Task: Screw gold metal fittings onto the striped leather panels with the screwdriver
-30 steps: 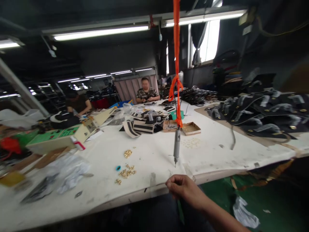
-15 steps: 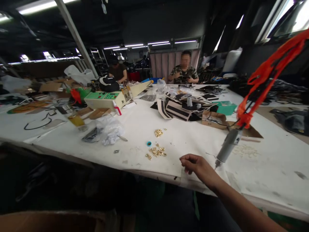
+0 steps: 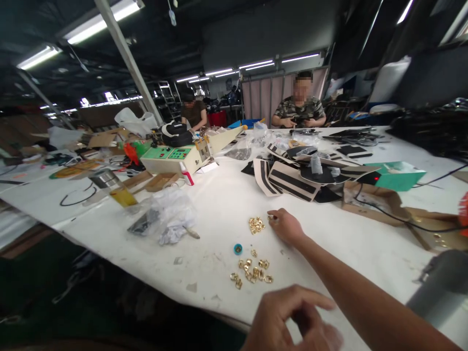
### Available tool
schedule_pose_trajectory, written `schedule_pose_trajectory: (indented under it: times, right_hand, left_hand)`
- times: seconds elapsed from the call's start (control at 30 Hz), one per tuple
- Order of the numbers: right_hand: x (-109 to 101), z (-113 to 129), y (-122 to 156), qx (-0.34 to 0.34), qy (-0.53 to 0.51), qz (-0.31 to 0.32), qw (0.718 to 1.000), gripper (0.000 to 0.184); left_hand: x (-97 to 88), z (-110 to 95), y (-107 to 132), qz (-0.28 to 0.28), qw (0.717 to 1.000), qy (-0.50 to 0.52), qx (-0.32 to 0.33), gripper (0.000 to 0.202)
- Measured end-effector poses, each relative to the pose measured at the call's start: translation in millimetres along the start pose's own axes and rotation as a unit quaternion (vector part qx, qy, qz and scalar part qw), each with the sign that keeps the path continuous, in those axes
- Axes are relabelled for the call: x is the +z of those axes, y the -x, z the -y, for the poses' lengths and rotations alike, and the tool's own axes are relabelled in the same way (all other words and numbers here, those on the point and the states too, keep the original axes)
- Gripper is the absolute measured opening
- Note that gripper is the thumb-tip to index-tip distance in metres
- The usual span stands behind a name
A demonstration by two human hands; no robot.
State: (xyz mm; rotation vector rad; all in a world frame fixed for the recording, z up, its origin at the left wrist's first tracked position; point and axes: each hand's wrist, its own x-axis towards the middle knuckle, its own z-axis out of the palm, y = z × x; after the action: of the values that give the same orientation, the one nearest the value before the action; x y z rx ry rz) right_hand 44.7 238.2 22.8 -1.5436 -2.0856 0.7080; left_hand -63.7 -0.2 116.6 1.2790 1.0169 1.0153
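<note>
My right hand (image 3: 287, 228) reaches across the white table from the right. Its thumb and index finger are pinched at a small gold metal fitting (image 3: 269, 219), mostly hidden by the fingertips, beside a pile of similar gold fittings (image 3: 256, 225). Closer to me lie more loose, ring-like gold fittings (image 3: 254, 272) and a small blue cap (image 3: 238, 249) with tiny pieces in it. My left hand (image 3: 288, 317) hovers low in front, somewhat blurred; its fingers are bent, with index finger and thumb apart, and nothing shows between them.
A grey electric screwdriver (image 3: 440, 282) hangs blurred at right. Beyond are cut black-and-beige panels (image 3: 292, 180), a cardboard tray (image 3: 375, 202) and a green box (image 3: 400, 175). Crumpled plastic (image 3: 175, 209), a glue bottle (image 3: 186, 174) and a machine (image 3: 171, 158) stand left. Two people sit across the table.
My right hand has moved forward, from near the table's front edge to the far gold pile. My left hand has come into view at the bottom. The camera has moved closer.
</note>
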Motion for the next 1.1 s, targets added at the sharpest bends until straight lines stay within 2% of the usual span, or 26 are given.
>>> schedule_pose_trajectory:
  times: [0.07,0.13,0.17,0.2,0.23,0.3,0.43,0.6,0.73,0.87,0.93,1.0,1.1]
  right_hand:
    - [2,-3,-1,-0.005,0.012,0.001,1.000,0.027]
    - [4,-3,0,-0.007,0.019,-0.007,1.000,0.023]
    - [4,-2,1,-0.007,0.022,-0.013,1.000,0.022]
    - [5,-1,1,-0.006,0.025,-0.020,0.999,0.020]
    - [5,0,1,-0.005,0.028,-0.027,0.999,0.018]
    - [7,2,0,-0.005,0.035,-0.037,0.999,0.015]
    - [9,4,-3,-0.018,0.050,-0.037,0.998,0.017]
    - [10,4,-6,-0.034,0.073,-0.030,0.996,0.026]
    - [10,5,-8,-0.037,0.087,-0.024,0.995,0.024]
    - [12,5,-7,-0.037,0.076,-0.024,0.996,0.024]
    - [13,5,-5,-0.032,0.060,-0.031,0.997,0.025]
    - [13,4,-2,-0.029,0.037,-0.041,0.998,0.026]
    - [7,4,4,-0.029,-0.010,-0.057,0.998,0.025]
  left_hand:
    - [-28.1,-3,-36,-0.060,0.988,-0.138,0.032,0.030]
    - [-58.0,-3,-86,-0.112,0.950,-0.280,0.077,0.023]
    - [-72.6,-2,-114,-0.124,0.918,-0.361,0.103,0.025]
    - [-86.3,0,-142,-0.129,0.873,-0.452,0.128,0.029]
    - [-98.7,2,-170,-0.123,0.816,-0.546,0.142,0.034]
    - [-118.2,6,-219,-0.106,0.776,-0.602,0.157,0.044]
    - [-137.1,15,-287,-0.038,0.721,-0.670,0.172,0.056]
    - [-138.3,24,-336,-0.002,0.678,-0.715,0.171,0.060]
    - [-133.8,19,-354,-0.008,0.678,-0.718,0.159,0.051]
    - [-130.4,-4,-344,-0.060,0.696,-0.700,0.145,0.037]
    - [-128.4,-25,-327,-0.109,0.708,-0.684,0.137,0.029]
    - [-124.5,-51,-302,-0.169,0.721,-0.658,0.133,0.030]
    - [-112.0,-87,-244,-0.254,0.738,-0.609,0.143,0.036]
